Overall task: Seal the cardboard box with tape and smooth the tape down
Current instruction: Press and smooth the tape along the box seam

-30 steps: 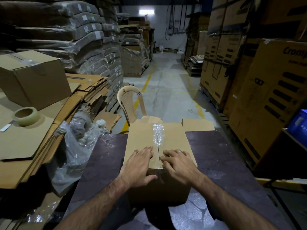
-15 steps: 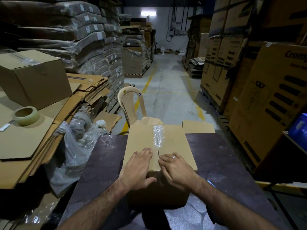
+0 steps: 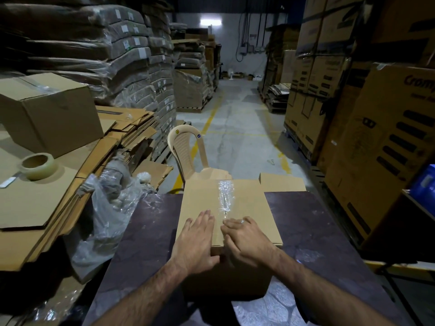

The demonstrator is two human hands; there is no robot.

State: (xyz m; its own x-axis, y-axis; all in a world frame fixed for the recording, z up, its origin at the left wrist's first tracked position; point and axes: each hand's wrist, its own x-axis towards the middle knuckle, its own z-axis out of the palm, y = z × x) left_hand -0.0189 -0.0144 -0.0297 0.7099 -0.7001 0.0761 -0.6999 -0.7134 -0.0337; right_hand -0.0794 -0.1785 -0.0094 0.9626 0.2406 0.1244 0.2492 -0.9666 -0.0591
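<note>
On the box lid: both hands flat, fingers straight. Press outward along the tape; it's wrinkled.

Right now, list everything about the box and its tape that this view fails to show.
Head view: whether the tape reaches the near edge of the cardboard box; the left hand and right hand cover that stretch.
Head view: the box's far side, hidden behind its own top.
Head view: the loose end on the tape roll, too small to find.
Head view: the printed carton, its name cut off by the right edge.
</note>
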